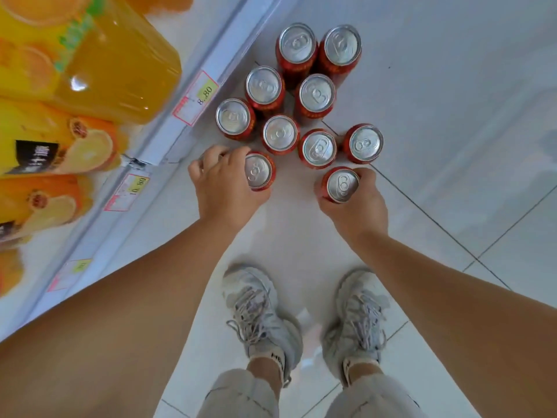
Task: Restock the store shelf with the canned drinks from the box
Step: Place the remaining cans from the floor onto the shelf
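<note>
In the head view, both hands curl their fingers round upright red cans standing on the floor: the left hand (223,184) on the left can (257,171), the right hand (357,206) on the right can (342,185), both nearer than the other cans (280,134). The shelf (229,49) lies to the left, closest to the left hand.

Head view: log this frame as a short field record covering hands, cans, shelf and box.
left hand: grips left can
right hand: grips right can
held cans lifted or resting: cannot tell
loose cans: eight, red, upright on floor beside shelf
shelf stock: juice bottles, price tags on the edge
box: not in view
</note>
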Motion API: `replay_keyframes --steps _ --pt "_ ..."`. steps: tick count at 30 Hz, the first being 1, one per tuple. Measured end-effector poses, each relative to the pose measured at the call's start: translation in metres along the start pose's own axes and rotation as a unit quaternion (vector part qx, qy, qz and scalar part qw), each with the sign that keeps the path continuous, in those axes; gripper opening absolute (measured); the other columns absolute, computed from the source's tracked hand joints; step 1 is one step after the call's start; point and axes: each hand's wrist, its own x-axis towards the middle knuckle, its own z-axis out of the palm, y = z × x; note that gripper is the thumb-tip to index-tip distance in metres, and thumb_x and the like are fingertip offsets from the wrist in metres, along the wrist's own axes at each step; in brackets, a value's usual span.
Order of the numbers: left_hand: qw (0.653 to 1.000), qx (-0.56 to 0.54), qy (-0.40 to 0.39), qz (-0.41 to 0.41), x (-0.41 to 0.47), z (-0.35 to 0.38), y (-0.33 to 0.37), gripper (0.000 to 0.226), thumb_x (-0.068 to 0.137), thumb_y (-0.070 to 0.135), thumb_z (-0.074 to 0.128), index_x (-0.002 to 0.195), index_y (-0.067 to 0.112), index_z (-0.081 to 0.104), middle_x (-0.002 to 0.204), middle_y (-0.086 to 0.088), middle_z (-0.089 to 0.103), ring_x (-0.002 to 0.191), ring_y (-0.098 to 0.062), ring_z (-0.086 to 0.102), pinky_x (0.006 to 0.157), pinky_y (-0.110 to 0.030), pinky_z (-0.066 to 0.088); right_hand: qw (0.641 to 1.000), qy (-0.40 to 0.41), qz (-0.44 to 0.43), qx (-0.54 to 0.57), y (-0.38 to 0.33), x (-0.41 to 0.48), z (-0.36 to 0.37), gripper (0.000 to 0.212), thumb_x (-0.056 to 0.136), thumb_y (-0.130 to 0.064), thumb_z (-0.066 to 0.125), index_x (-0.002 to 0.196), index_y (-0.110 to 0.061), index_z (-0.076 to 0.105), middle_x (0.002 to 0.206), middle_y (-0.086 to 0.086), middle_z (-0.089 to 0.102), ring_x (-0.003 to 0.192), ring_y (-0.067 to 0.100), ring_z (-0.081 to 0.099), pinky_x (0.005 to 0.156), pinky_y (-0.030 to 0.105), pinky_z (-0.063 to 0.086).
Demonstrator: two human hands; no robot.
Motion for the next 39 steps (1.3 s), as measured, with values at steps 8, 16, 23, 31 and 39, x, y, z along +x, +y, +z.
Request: replay_keyframes --steps 8,16,23,31,39 --pt "0.959 -0.279 -0.036 -0.043 -0.076 -0.179 0.040 0.070 0.053 0.027 0.087 0.111 0.010 0.051 0.109 -0.003 0.051 0.102 -0.019 0.049 0.080 -0.024 0.040 0.999 -0.016 -0.046 0.023 -0.082 -0.134 -0.143 0.055 0.067 -0.039 0.080 0.105 -0.037 0.039 0.087 -0.020 0.057 0.077 0.006 0.055 0.059 0.015 0.036" --pt "0.940 -0.334 0.066 -0.023 -0.175 -0.477 0.096 0.064 0.056 0.031 0.089 0.106 0.020 0.050 0.103 0.003 0.047 0.092 -0.009 0.051 0.075 -0.012 0.040 0.977 -0.007 -0.195 0.090 -0.239 -0.328 -0.319 0.058 0.062 -0.041 0.083 0.107 -0.038 0.046 0.098 -0.014 0.067 0.089 0.008 0.065 0.078 0.036 0.055" --pt "0.906 -0.349 0.235 -0.033 -0.291 -0.671 0.110 0.058 0.058 0.043 0.082 0.106 0.029 0.052 0.100 0.010 0.054 0.090 -0.004 0.057 0.075 -0.020 0.046 0.923 -0.082 -0.360 0.105 -0.328 -0.493 -0.407 0.059 0.061 -0.042 0.086 0.106 -0.038 0.049 0.091 -0.009 0.070 0.072 0.014 0.068 0.066 0.045 0.058" --pt "0.830 -0.415 0.359 -0.103 -0.445 -0.793 0.071 0.062 0.051 0.047 0.084 0.105 0.033 0.057 0.097 0.016 0.066 0.089 0.005 0.062 0.076 -0.016 0.048 0.820 -0.163 -0.539 0.102 -0.395 -0.664 -0.426 0.070 0.054 -0.042 0.091 0.111 -0.034 0.051 0.096 -0.017 0.066 0.086 -0.006 0.064 0.077 0.017 0.051" --pt "0.761 -0.445 0.459 -0.109 -0.560 -0.848 -0.033 0.058 0.054 0.039 0.080 0.107 0.043 0.055 0.100 0.022 0.068 0.095 0.008 0.061 0.078 -0.005 0.042 0.746 -0.156 -0.630 0.148 -0.452 -0.792 -0.356 0.069 0.067 -0.020 0.086 0.121 -0.029 0.044 0.104 -0.019 0.054 0.091 -0.007 0.056 0.078 0.017 0.045"
